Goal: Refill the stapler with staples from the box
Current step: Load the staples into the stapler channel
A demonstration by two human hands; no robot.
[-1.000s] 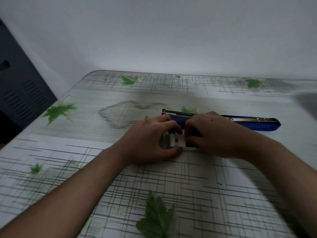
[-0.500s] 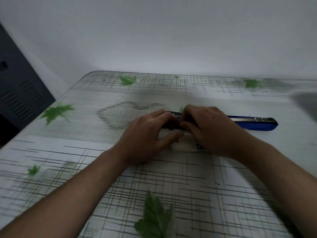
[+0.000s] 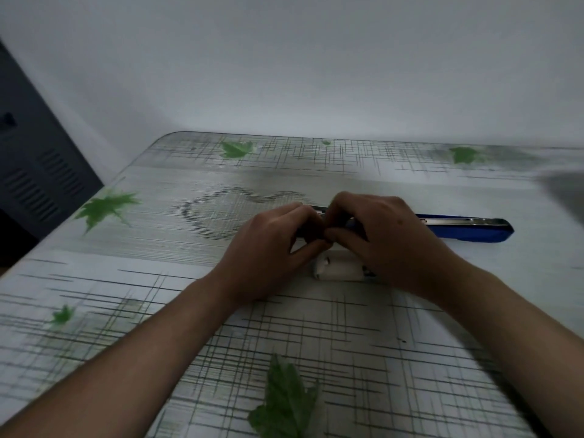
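**A:** What could go wrong here?

**B:** The left hand and right hand curl over the left end of the long blue metal-railed stapler, thumbs touching. I cannot tell whether they pinch any staples. A strip fed in crooked could jam, I think, or scatter over the leaf-printed table.

**A:** And the box?

**B:** The small white cardboard box lies mid-table, just on the near side of the stapler.

**A:** What has changed?

**B:** A second ago both hands gripped that box. Now they are at the stapler, and the box lies partly uncovered.

wall: plain white | table: leaf-printed | cabinet: dark, left
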